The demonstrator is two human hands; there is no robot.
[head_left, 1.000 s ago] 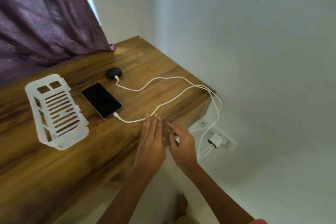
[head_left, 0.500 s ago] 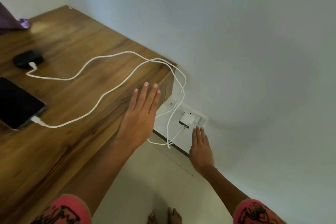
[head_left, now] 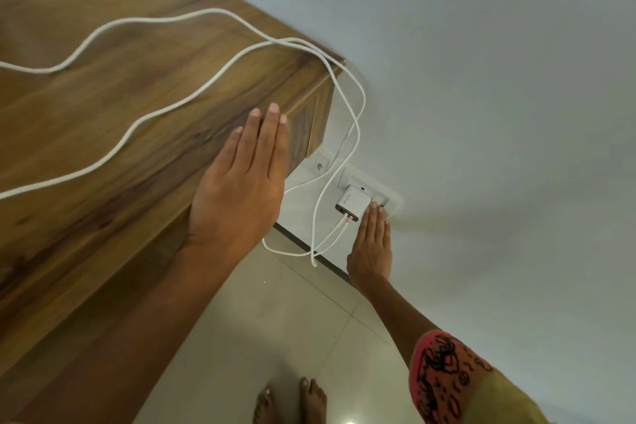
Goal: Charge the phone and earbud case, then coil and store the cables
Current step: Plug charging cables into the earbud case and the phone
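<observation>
White cables trail across the wooden table and drop off its corner to the charger plugged low in the wall, so the left hand lies flat at the edge, bracing I'd guess, while the right hand touches the switch straight-fingered, nothing gripped.

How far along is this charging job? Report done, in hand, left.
Done: the charger sits in the wall socket, both white cables plugged into it and trailing over the table. In hand: the right hand reaches straight fingers to the switch beside the charger; the left hand rests flat on the table edge. Left: phone and earbud case are out of view, so charging is unconfirmed; the cables lie uncoiled, unstored.
</observation>
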